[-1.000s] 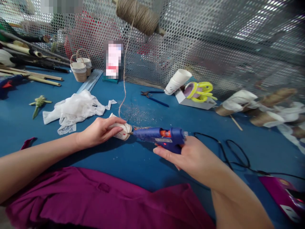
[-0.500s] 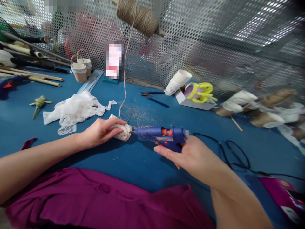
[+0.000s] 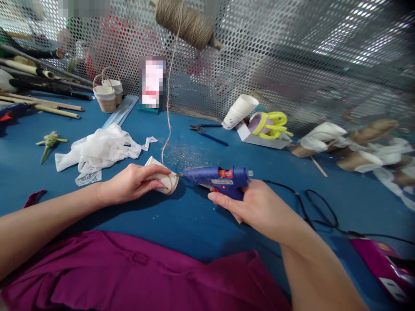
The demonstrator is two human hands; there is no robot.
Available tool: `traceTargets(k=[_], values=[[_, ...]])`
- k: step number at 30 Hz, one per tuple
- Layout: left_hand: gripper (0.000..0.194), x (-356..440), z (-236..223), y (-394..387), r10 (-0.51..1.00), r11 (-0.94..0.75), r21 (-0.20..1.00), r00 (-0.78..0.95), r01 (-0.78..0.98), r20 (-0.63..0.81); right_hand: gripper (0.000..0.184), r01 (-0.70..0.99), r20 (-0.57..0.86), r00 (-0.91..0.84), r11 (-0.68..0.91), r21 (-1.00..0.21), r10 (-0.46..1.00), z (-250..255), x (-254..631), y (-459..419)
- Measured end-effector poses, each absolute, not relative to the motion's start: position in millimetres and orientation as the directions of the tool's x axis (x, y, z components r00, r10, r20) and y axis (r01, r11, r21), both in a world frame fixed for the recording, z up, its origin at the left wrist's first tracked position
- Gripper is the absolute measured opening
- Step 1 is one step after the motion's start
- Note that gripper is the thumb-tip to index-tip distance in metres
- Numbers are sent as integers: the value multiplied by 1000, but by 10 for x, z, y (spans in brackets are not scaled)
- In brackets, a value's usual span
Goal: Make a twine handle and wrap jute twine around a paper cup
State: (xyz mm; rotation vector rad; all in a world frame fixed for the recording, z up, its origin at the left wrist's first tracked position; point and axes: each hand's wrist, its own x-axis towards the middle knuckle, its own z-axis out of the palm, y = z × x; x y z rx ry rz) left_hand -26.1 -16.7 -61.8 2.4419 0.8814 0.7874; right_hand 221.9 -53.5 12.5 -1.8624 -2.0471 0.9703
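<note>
My left hand is closed around a white paper cup lying on its side, its base end facing right. A strand of twine runs from the spool above down to the cup. My right hand grips a blue hot glue gun with a small red light glowing on its side. The gun's nozzle points left at the cup's base end, very near or touching it; which one I cannot tell.
White lace lies left of the cup. Blue-handled pliers, stacked paper cups and a small white box stand behind. Two small twine baskets sit at the back left. A black cord trails right.
The cup has turned a little in my left hand, showing more of its open end. The glue gun remains beside its base end. The whole view has shifted slightly.
</note>
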Motion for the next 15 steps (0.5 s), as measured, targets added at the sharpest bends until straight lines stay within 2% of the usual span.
traceTargets(k=[5, 9, 15], values=[[29, -268, -631, -165, 677, -708, 558, 643, 434, 358, 42, 813, -271, -180, -12, -582, 945, 97, 2219, -506], [28, -266, -627, -166, 675, -710, 555, 646, 434, 358, 41, 821, -223, -205, 43, -570, 953, 89, 2204, -499], [29, -251, -608, -172, 683, -707, 555, 629, 439, 372, 38, 808, -243, -210, 28, -589, 947, 115, 2218, -547]])
